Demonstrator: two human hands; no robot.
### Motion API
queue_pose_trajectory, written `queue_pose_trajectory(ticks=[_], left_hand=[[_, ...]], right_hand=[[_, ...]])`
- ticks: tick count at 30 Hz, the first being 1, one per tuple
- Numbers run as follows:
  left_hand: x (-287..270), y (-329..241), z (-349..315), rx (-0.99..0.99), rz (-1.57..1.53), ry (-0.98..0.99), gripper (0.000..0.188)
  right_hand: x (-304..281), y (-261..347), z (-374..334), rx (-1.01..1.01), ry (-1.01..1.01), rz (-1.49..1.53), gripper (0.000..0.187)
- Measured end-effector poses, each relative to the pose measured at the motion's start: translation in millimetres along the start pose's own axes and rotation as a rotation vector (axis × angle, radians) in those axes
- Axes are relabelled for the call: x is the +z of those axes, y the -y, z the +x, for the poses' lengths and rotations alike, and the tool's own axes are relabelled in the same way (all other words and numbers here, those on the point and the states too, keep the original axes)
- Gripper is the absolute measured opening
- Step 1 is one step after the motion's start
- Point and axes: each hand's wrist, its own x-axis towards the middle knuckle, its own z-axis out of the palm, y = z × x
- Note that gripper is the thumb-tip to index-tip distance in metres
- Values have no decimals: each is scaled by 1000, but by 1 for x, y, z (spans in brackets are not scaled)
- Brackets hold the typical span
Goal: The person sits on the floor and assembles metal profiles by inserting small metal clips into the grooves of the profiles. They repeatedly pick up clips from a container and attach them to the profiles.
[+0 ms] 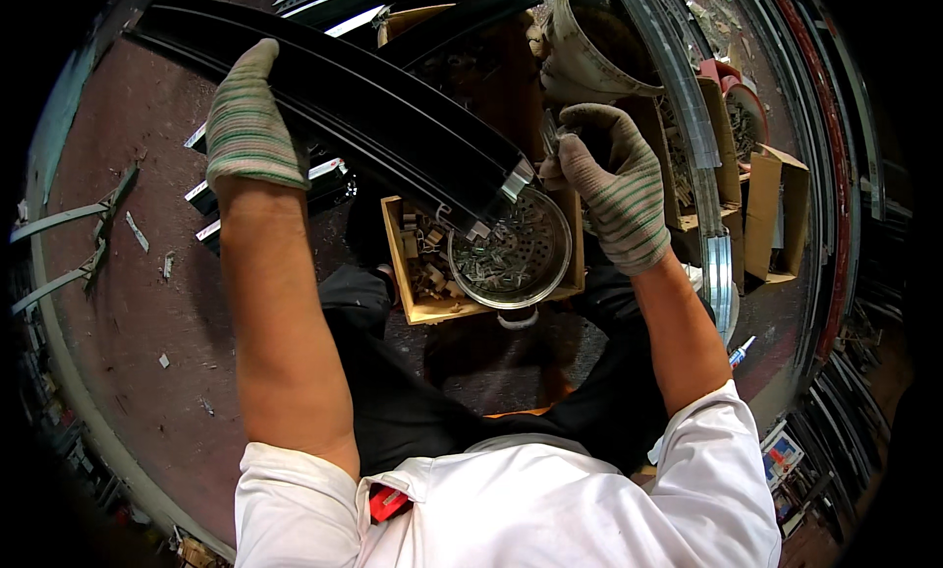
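My left hand [257, 126], in a striped knit glove, is wrapped round a long black profile [373, 101] that slants from the upper left down toward the middle. Bright metal pieces [517, 180] show at the profile's near end. My right hand [621, 190], gloved alike, is closed in a pinch on small shiny clips [551, 133], just beyond that end. Below it sits a round metal strainer [567, 263] with many loose clips [496, 263] inside. The strainer rests in a box [397, 273] beside small tan blocks [428, 258].
A dirty white bucket [565, 67] tilts at the upper right. Long metal rails [693, 116] run down the right side, near an open cardboard box [776, 214]. More profiles [206, 199] lie under the held one. Bent strips [74, 219] lie on the left floor.
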Motion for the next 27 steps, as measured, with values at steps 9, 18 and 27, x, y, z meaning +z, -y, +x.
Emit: queue_pose_trajectory(ticks=[9, 18, 27], left_hand=[[30, -1, -4, 18, 85, -159, 31], [42, 9, -1, 0, 82, -122, 28], [49, 14, 4, 0, 135, -115, 29]], right_hand=[[-12, 10, 7, -198, 49, -132, 26], [-20, 11, -4, -412, 82, -343, 28], [-17, 4, -2, -360, 34, -365, 34]])
